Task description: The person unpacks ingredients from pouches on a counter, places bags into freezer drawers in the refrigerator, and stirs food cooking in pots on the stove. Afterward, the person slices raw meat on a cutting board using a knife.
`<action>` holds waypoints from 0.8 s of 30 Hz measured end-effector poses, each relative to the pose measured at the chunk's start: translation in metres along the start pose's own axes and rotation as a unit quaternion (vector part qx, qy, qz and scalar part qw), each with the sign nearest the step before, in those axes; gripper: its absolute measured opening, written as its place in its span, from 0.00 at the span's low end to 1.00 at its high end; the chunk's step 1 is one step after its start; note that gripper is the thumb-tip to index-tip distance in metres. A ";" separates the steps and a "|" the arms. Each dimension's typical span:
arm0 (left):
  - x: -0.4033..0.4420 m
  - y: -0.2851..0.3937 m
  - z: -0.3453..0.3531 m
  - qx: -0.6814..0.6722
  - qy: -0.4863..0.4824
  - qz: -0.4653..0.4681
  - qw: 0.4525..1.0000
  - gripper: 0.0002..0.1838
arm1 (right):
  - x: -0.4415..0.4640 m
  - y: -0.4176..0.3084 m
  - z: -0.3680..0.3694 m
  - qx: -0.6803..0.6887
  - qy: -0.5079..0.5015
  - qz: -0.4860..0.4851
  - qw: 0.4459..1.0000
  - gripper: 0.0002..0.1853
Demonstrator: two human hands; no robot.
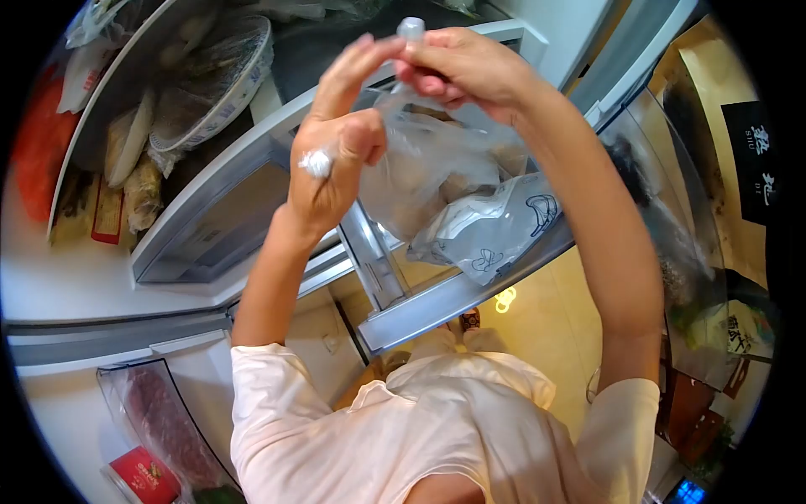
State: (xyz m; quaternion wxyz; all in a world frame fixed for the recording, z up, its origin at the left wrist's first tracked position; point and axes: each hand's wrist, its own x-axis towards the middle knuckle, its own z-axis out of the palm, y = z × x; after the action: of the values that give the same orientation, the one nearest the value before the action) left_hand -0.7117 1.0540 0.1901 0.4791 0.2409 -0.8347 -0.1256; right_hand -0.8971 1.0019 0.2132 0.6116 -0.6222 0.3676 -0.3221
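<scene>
A clear plastic bag [395, 168] with several rounded brownish things inside sits in a pulled-out fridge drawer [411, 319]. My right hand [470, 71] is closed in a pinch on the gathered top of this bag, and a whitish tip sticks up past its fingers. Opposite it, my left hand [336, 151] has some fingers curled and others reaching to the right fingertips. A crumpled white wad [316, 164] shows at the left hand; it looks like bunched plastic. A second, printed clear bag [495, 227] lies at the drawer's front.
Left of the hands, a fridge compartment holds a wrapped patterned bowl [243, 92], wrapped food and an orange-red bag [44, 147]. A red can [143, 475] stands in the lower-left door shelf. On the right are a door bin [697, 277] and a brown paper bag [714, 76].
</scene>
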 end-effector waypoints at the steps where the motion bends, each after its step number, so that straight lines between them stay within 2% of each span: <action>1: -0.015 -0.002 0.001 -0.025 -0.001 -0.068 0.997 0.29 | 0.010 0.007 -0.012 -0.029 0.006 0.030 0.999 0.18; 2: -0.030 -0.002 0.002 -0.051 -0.003 -0.136 0.989 0.29 | 0.021 0.019 -0.027 -0.047 0.035 0.079 0.995 0.18; 4: -0.055 0.001 0.000 -0.012 -0.033 -0.185 0.982 0.27 | 0.041 0.061 -0.060 -0.079 0.088 0.201 0.972 0.18; 5: -0.067 0.005 -0.001 0.052 -0.060 -0.165 0.983 0.26 | 0.046 0.073 -0.068 -0.093 0.120 0.227 0.962 0.19; 7: -0.088 0.018 0.000 0.083 -0.058 -0.203 0.974 0.28 | 0.053 0.091 -0.080 -0.123 0.182 0.279 0.935 0.20; 8: -0.093 0.024 -0.003 0.095 -0.059 -0.206 0.972 0.29 | 0.055 0.095 -0.081 -0.119 0.146 0.265 0.946 0.20; 9: -0.096 0.026 -0.006 0.106 -0.059 -0.207 0.971 0.29 | 0.058 0.101 -0.077 -0.154 0.164 0.239 0.945 0.19; 11: -0.096 0.023 -0.012 0.047 -0.018 -0.212 0.976 0.29 | 0.060 0.095 -0.061 -0.162 0.215 0.163 0.949 0.19; 13: -0.070 0.027 -0.018 -0.002 0.039 -0.207 0.978 0.28 | 0.056 0.075 -0.043 -0.018 0.235 0.000 0.972 0.20; 14: -0.053 0.031 -0.018 -0.033 0.059 -0.201 0.977 0.30 | 0.047 0.051 -0.028 0.090 0.186 -0.050 0.977 0.20; 15: -0.040 0.020 -0.015 -0.075 0.059 -0.184 0.978 0.38 | 0.044 0.034 -0.021 0.134 0.141 -0.090 0.977 0.21; 16: -0.028 0.015 -0.016 -0.230 0.030 -0.220 0.948 0.37 | 0.041 0.018 -0.014 0.180 0.092 -0.126 0.971 0.22; 17: -0.016 0.013 -0.018 -0.379 0.001 -0.250 0.891 0.37 | 0.040 0.008 -0.012 0.163 0.050 -0.152 0.973 0.24; 18: -0.003 0.011 -0.022 -0.370 0.012 -0.232 0.900 0.36 | 0.032 -0.005 -0.013 0.215 0.029 -0.116 0.969 0.13; 19: 0.011 0.013 -0.027 -0.360 0.023 -0.212 0.908 0.35 | 0.037 -0.004 -0.022 0.191 0.021 -0.140 0.971 0.19; 20: 0.027 0.022 -0.032 -0.328 0.033 -0.213 0.920 0.33 | 0.044 -0.002 -0.033 0.196 0.054 -0.143 0.969 0.19; 23: 0.029 -0.010 -0.027 -0.262 0.011 -0.215 0.941 0.33 | 0.056 0.014 -0.073 0.216 0.132 -0.132 0.958 0.20; 24: 0.021 -0.018 -0.018 -0.258 0.031 -0.239 0.935 0.34 | 0.062 0.027 -0.079 0.182 0.210 -0.095 0.956 0.20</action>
State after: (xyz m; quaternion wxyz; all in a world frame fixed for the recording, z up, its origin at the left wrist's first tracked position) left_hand -0.7000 1.0284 0.2068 0.5065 0.3053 -0.6755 -0.4404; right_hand -0.9338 0.9084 0.1869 0.5901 -0.4507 0.3625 -0.5632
